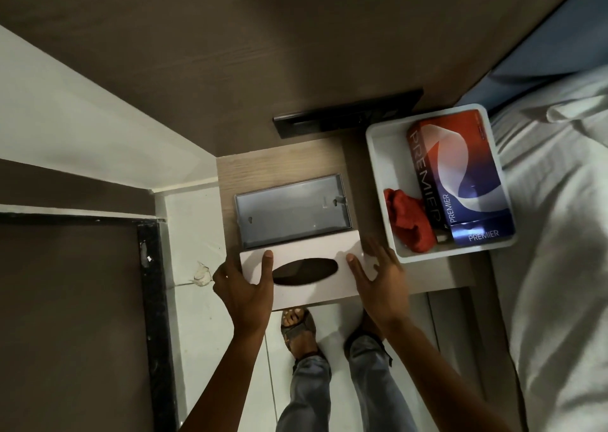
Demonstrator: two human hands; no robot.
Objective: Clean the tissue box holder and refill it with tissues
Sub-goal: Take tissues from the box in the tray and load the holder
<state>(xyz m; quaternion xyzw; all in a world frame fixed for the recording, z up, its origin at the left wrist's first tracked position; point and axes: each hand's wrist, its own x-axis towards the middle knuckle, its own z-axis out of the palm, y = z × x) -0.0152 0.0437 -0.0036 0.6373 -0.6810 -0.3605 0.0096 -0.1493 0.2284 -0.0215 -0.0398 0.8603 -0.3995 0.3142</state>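
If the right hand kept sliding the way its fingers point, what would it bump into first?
Probably the grey metal tray: the right hand lies on the white cover, fingers pointing up and slightly left, though depth is hard to judge.

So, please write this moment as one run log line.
both hands hold white holder cover | metal base empty | Premier tissue box, red cloth in tray

- Left hand (245,287) and right hand (378,277): bare, forearms unsleeved.
- Legs: faded blue jeans (307,395).
- Feet: dark open-toed sandals (297,328).
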